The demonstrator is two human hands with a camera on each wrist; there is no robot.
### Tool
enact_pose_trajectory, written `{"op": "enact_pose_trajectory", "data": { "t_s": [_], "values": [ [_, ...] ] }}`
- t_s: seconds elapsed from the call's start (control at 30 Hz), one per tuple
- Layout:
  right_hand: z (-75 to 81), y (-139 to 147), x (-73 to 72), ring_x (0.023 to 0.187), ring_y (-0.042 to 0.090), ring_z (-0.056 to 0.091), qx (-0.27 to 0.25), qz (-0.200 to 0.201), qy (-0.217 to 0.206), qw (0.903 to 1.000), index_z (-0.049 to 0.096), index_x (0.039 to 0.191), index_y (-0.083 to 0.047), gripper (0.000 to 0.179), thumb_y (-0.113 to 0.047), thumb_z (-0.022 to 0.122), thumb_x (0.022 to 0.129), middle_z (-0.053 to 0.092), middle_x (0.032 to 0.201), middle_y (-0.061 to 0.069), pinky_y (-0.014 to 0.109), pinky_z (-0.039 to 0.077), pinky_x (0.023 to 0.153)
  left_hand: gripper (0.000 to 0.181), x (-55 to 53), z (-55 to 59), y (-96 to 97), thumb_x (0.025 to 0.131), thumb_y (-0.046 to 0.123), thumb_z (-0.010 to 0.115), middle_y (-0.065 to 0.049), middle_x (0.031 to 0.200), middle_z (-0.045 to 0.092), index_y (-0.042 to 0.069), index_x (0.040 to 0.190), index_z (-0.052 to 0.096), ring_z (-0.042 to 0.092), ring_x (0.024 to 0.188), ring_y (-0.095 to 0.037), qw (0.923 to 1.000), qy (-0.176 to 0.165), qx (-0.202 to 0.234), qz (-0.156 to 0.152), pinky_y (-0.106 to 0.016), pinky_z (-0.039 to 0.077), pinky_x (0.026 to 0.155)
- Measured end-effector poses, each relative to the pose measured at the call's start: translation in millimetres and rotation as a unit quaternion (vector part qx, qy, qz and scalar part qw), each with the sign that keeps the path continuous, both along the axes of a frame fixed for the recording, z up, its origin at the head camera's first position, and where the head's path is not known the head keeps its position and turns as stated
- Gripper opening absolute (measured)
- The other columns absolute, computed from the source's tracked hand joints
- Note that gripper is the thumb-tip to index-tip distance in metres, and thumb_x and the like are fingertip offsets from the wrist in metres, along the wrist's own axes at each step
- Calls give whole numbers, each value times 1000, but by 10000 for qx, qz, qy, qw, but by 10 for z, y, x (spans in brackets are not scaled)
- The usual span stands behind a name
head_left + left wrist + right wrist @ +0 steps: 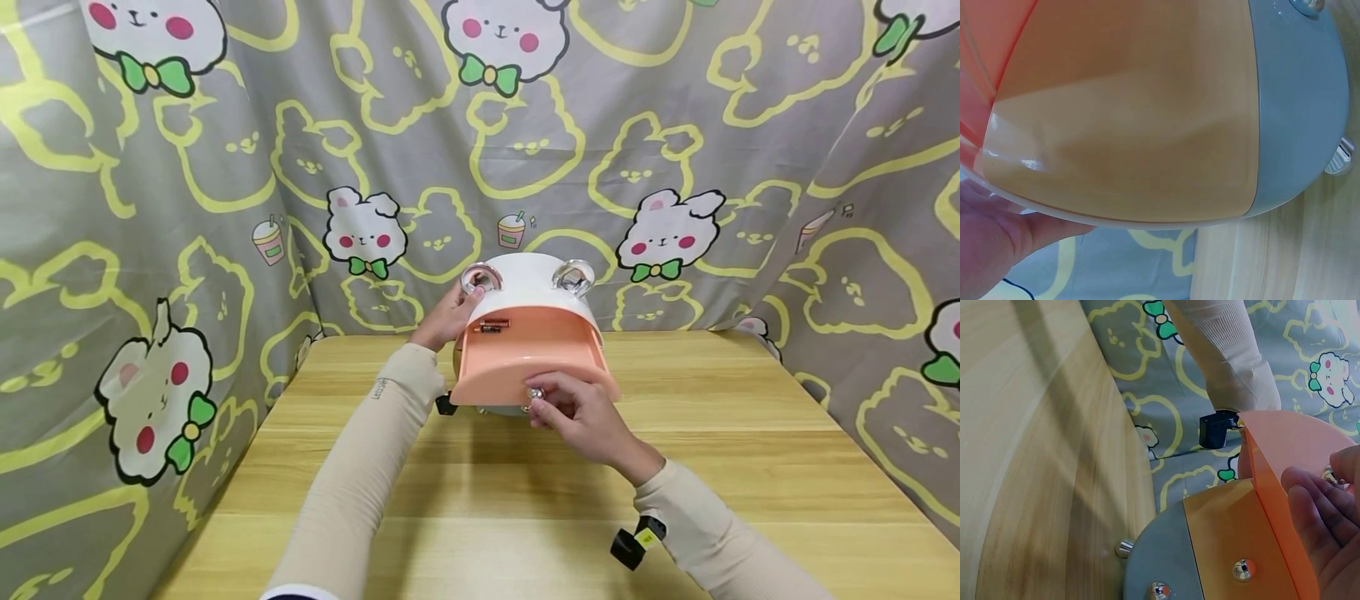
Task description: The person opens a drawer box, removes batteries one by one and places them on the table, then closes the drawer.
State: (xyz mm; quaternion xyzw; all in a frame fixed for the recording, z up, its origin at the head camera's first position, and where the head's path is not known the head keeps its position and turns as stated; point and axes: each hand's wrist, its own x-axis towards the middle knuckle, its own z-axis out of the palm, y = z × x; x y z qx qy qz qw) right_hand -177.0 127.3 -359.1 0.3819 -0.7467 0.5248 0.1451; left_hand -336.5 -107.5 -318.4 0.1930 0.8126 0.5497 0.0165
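A small rounded drawer cabinet point(525, 271) with a white shell and two shiny ring-shaped ears stands on the table. Its pink top drawer point(491, 385) is pulled out, and batteries point(493, 324) lie at the back left inside it. With thumb and fingers, my right hand point(585, 418) pinches the silver knob point(535, 393) on that drawer's front. My left hand point(444, 318) holds the shell's left side beside the ear; in the left wrist view its thumb lies along the rim. Lower down, the tan-orange drawer point(1229, 519) and the grey-blue drawer point(1166, 553) sit closed.
The cabinet rests on short silver feet point(1124, 548) on a wood-grain table point(720, 467). Patterned grey curtains point(420, 158) hang at the back and both sides. A black device point(636, 543) is strapped at the right wrist, and another point(446, 405) at the left.
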Motion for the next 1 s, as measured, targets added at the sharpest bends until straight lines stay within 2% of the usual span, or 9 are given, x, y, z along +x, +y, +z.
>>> {"op": "enact_pose_trajectory", "data": {
  "t_s": [0.27,0.37,0.47,0.57,0.7,0.9,1.0],
  "values": [
    [61,-12,27,53,16,60,194,-310,343,9987,64,109,3,24,12,63,87,63,69,6,25,51,49,54,-13,-6,-18,104,41,37,-15,145,40,23,153,24,38,133,-26,10000,92,13,-14,-42,28,111],
    [193,28,72,49,9,53,350,-446,527,9970,65,107,1,22,10,64,86,59,62,0,22,45,44,54,0,-2,-14,104,42,38,-15,142,43,24,153,25,41,130,-27,10000,76,-2,12,-42,30,110],
    [417,87,85,48,3,51,457,-561,770,9944,66,103,-2,18,6,66,87,58,60,-6,20,42,41,53,9,6,-11,103,42,38,-15,142,44,23,152,27,42,130,-27,10000,73,-43,9,-42,31,109],
    [668,128,11,49,3,53,572,-701,1057,9903,68,98,-6,13,1,67,88,61,63,-8,21,44,43,54,8,14,-11,103,44,39,-14,146,40,24,152,26,39,132,-26,9999,86,-82,31,-43,30,110],
    [919,140,-149,53,5,59,937,-735,1008,9878,69,95,-7,6,-5,68,89,66,67,-2,24,48,48,56,4,8,-18,102,45,40,-13,146,40,25,152,25,41,131,-26,9999,64,-109,52,-43,32,109],
    [1098,111,-342,56,6,62,1583,-621,688,9830,69,94,-6,5,-9,69,90,68,68,3,27,50,49,55,0,-8,-23,103,44,40,-14,144,42,23,152,26,42,129,-26,9999,65,-133,30,-42,33,108],
    [1150,108,-432,57,6,63,1916,-650,602,9775,69,95,-7,7,-11,70,90,68,69,3,29,50,51,55,-1,-5,-13,103,44,39,-13,145,41,23,152,26,42,130,-26,9999,83,-114,23,-42,32,109]
  ]
}}
